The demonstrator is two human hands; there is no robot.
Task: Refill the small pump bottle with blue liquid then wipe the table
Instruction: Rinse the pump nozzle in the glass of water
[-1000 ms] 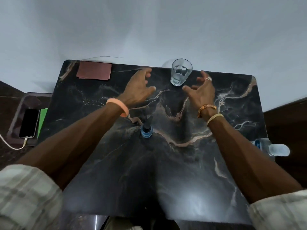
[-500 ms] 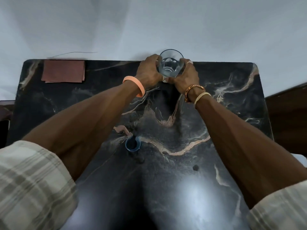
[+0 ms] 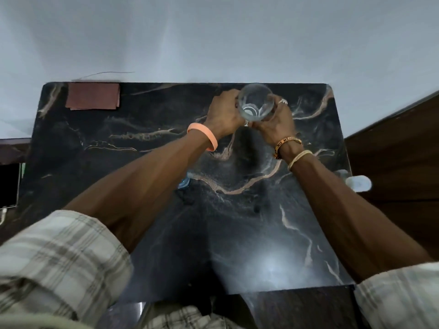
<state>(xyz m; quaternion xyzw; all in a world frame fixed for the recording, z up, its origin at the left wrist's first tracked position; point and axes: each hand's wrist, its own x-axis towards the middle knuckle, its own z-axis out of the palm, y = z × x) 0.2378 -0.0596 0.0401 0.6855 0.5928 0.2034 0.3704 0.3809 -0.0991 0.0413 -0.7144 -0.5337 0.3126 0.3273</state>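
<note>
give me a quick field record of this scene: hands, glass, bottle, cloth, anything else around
left hand: grips the clear glass from its left side
right hand: grips the same glass from the right
glass position: near the far edge of the table, mouth tipped toward the camera
small blue bottle: on the table, partly hidden by the left forearm
cloth: brown, lying flat at the far left corner
other: plastic bottle at the table's right edge; phone left of the table

Bare near half of the table (image 3: 237, 252); farther out, blue bottle (image 3: 184, 183), glass (image 3: 255, 103), far-left cloth (image 3: 92, 96).
</note>
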